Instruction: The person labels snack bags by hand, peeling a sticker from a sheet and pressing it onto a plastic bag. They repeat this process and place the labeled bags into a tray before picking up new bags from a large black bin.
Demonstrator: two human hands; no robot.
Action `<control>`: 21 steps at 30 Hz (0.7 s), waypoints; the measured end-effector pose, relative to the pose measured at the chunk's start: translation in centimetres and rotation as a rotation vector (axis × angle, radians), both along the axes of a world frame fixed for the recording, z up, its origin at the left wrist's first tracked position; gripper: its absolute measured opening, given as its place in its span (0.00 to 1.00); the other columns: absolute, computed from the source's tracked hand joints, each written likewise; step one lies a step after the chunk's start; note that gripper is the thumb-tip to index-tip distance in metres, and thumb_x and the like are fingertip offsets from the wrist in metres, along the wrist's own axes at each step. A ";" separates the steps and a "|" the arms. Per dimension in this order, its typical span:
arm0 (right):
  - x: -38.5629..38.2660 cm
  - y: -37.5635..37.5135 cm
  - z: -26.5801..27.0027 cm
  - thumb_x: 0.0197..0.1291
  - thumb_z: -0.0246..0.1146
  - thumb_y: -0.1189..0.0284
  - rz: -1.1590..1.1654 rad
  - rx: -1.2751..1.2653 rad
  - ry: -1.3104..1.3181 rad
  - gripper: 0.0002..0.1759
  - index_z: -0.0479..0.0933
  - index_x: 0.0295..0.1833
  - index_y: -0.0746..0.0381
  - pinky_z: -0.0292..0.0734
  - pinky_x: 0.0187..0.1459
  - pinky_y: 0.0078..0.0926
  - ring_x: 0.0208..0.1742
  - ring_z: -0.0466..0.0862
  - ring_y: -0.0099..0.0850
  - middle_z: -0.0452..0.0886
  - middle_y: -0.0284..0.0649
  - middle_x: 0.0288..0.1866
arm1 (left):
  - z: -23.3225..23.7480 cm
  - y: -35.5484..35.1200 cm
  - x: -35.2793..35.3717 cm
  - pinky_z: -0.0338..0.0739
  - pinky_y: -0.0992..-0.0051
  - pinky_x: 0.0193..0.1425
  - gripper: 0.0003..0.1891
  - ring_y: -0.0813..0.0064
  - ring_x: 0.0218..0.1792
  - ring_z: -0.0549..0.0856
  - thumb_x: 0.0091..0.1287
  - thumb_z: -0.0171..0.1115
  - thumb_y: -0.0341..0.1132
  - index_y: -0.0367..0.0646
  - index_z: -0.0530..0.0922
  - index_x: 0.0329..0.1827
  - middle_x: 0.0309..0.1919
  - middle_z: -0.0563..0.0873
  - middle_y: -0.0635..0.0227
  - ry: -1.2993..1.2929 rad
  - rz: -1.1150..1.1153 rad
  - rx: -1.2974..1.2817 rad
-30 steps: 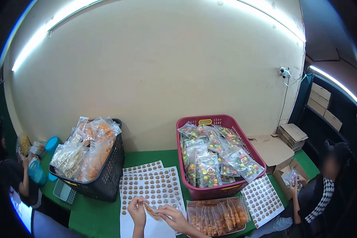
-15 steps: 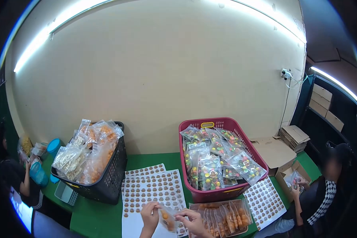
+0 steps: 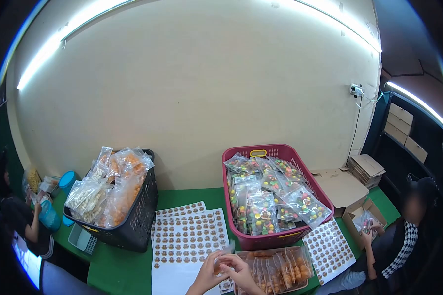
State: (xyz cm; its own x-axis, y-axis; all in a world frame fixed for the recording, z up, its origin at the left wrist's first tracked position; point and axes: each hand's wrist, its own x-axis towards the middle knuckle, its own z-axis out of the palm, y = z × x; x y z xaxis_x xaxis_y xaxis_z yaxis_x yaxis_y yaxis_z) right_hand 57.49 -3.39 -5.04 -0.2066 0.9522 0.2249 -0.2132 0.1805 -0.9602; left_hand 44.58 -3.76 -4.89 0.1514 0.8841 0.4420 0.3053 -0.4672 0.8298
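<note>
My left hand point(image 3: 207, 274) is closed around a small clear snack bag point(image 3: 225, 249), whose top sticks up above the fingers. Close against it, my right hand point(image 3: 238, 273) has its fingers curled onto the same bag. Most of the bag and its orange snack is hidden behind my fingers. Under my hands lie white sheets of round brown stickers point(image 3: 189, 241). Just right of my hands stands a tray point(image 3: 306, 284) with several clear bags of orange snacks point(image 3: 280, 270) lined up in it.
A maroon basket point(image 3: 325, 199) holds bags of colourful candy; a black basket point(image 3: 142, 216) holds bagged snacks. More sticker sheets point(image 3: 330, 250) lie at right on the green table point(image 3: 110, 268). One person point(image 3: 403, 246) works at right beside a cardboard box point(image 3: 352, 216), another point(image 3: 29, 221) at left.
My hands have come together, the left moving right, and the bag has been turned so that the fingers now cover most of it. The sticker sheets and baskets stay put.
</note>
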 end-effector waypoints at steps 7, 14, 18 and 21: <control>-0.3 0.9 -1.2 0.47 0.65 0.73 -0.270 0.073 -0.139 0.21 0.71 0.49 0.64 0.69 0.41 0.22 0.45 0.72 0.25 0.68 0.38 0.46 | -1.2 -0.1 -1.4 0.73 0.76 0.41 0.08 0.72 0.37 0.81 0.59 0.59 0.32 0.36 0.76 0.37 0.36 0.81 0.59 -0.193 0.223 -0.182; 1.5 0.7 -2.3 0.53 0.61 0.78 0.059 -0.224 0.155 0.08 0.76 0.39 0.69 0.70 0.38 0.16 0.34 0.76 0.21 0.76 0.35 0.33 | -1.0 0.1 -1.0 0.67 0.71 0.52 0.05 0.68 0.44 0.77 0.52 0.63 0.28 0.40 0.78 0.31 0.37 0.81 0.65 -0.024 0.110 0.062; 1.6 0.7 -3.0 0.53 0.61 0.79 0.057 -0.190 0.151 0.05 0.77 0.36 0.69 0.72 0.36 0.16 0.33 0.78 0.21 0.78 0.36 0.33 | -0.7 -0.1 -0.6 0.68 0.70 0.53 0.04 0.68 0.45 0.78 0.53 0.62 0.27 0.39 0.78 0.31 0.38 0.81 0.64 -0.052 0.065 -0.010; 1.5 0.4 -2.4 0.53 0.61 0.80 0.056 -0.269 0.196 0.05 0.77 0.35 0.69 0.70 0.38 0.15 0.34 0.76 0.20 0.78 0.36 0.33 | -1.0 -0.6 -0.1 0.68 0.70 0.54 0.04 0.68 0.45 0.78 0.55 0.60 0.26 0.38 0.77 0.32 0.38 0.80 0.63 -0.147 0.059 -0.099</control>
